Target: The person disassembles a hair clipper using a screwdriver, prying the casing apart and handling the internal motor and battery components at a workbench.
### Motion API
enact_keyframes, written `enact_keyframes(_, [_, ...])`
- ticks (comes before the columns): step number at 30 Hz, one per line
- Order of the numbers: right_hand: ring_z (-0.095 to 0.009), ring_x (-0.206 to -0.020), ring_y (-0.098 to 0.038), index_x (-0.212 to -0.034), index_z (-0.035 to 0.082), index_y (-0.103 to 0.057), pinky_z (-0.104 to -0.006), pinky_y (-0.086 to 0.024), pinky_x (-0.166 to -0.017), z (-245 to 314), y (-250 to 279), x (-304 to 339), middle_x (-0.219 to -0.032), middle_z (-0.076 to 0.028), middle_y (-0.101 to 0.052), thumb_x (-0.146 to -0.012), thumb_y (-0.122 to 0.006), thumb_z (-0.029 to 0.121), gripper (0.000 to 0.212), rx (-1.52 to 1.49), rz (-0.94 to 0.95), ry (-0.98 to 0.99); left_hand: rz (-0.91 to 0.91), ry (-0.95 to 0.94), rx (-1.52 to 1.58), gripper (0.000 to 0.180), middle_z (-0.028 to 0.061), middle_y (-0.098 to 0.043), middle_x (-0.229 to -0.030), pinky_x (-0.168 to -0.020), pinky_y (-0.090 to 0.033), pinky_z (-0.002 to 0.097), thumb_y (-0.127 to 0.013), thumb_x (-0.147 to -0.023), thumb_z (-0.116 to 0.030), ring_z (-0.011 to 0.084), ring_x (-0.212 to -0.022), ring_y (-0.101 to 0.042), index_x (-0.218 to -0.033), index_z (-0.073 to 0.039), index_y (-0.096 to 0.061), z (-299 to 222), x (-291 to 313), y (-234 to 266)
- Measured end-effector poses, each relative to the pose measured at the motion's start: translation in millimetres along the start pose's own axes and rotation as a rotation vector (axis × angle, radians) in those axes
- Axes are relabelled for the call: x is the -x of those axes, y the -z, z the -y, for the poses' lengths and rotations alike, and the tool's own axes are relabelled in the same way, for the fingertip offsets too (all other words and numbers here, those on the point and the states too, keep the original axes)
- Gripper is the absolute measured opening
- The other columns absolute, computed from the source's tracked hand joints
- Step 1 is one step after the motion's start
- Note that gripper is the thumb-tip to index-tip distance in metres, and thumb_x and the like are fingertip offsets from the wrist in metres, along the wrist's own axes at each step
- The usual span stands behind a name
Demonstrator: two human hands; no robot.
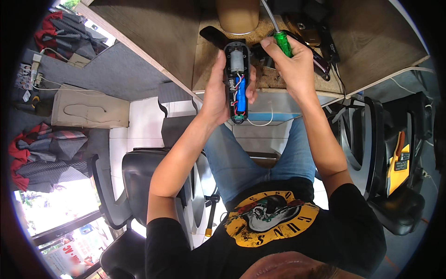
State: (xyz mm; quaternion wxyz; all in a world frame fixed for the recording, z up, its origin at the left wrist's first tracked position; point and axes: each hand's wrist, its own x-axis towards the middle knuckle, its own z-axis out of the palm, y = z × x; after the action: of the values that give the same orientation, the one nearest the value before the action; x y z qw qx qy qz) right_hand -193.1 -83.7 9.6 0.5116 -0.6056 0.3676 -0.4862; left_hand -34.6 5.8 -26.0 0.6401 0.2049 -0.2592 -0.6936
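Observation:
My left hand [216,95] is wrapped around an opened black cordless device [237,83], shaped like a hair clipper and held upright above the front edge of the bench. Inside its shell show a silver motor [237,60], a blue cylindrical battery [240,94] and thin red and white wires. My right hand [297,69] grips a screwdriver [282,44] by its green handle, to the right of the device and apart from it. The metal shaft points up and away from me. A dark flat piece [214,36] lies just beyond the device, perhaps its cover.
A tan round container [238,16] stands at the back of the wooden bench [204,60]. Dark tools and cables [327,46] crowd its right side. Below are my legs, with a black chair [144,176] on the left and another chair [371,139] on the right. A cardboard box [90,108] sits far left.

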Motion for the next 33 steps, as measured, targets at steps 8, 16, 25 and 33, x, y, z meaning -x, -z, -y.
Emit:
enact_keyframes(8, [-0.001,-0.067,-0.045,-0.093,0.0,-0.077,-0.0229,-0.037,-0.059,6.0,-0.4,0.1,-0.07,0.008,-0.058,-0.094,-0.077,0.02,0.02,-0.1,0.016,-0.077,-0.142,0.028,0.03,0.063,0.0128,-0.065,-0.087,-0.055,-0.049,0.0339,-0.035,-0.108,-0.064,0.0177,-0.063,-0.058,-0.122,-0.007,-0.057,-16.3,3.7,-4.4])
enact_keyframes(16, [-0.003,-0.065,-0.046,-0.093,-0.001,-0.075,-0.0249,-0.04,-0.057,-7.7,-5.0,-0.1,-0.068,0.004,-0.059,-0.092,-0.077,0.022,0.023,-0.013,0.067,0.035,0.148,0.057,0.274,0.04,0.0086,-0.048,-0.071,-0.038,-0.042,0.0329,-0.041,-0.111,-0.04,0.0176,-0.048,-0.047,-0.108,-0.001,-0.05,-20.5,11.5,7.0])
enact_keyframes(25, [-0.007,-0.061,-0.054,-0.096,0.0,-0.076,-0.0291,-0.045,-0.058,-10.6,-5.6,3.4,-0.067,-0.005,-0.065,-0.091,-0.076,0.023,0.023,0.069,0.091,0.082,0.292,0.107,0.332,0.055,0.0076,-0.048,-0.062,-0.04,-0.039,0.0319,-0.039,-0.108,-0.055,0.0174,-0.041,-0.042,-0.1,-0.002,-0.053,-21.3,16.0,19.1])
enact_keyframes(33, [-0.04,-0.064,-0.067,-0.089,0.004,-0.074,-0.0442,-0.052,-0.061,-7.9,1.8,7.0,-0.067,-0.019,-0.067,-0.085,-0.076,0.025,0.021,0.571,-0.021,0.285,0.051,-0.012,0.048,0.047,0.0091,-0.052,-0.075,-0.041,-0.042,0.0319,-0.036,-0.109,-0.046,0.0181,-0.055,-0.052,-0.109,-0.001,-0.053,-25.7,14.7,-4.3])
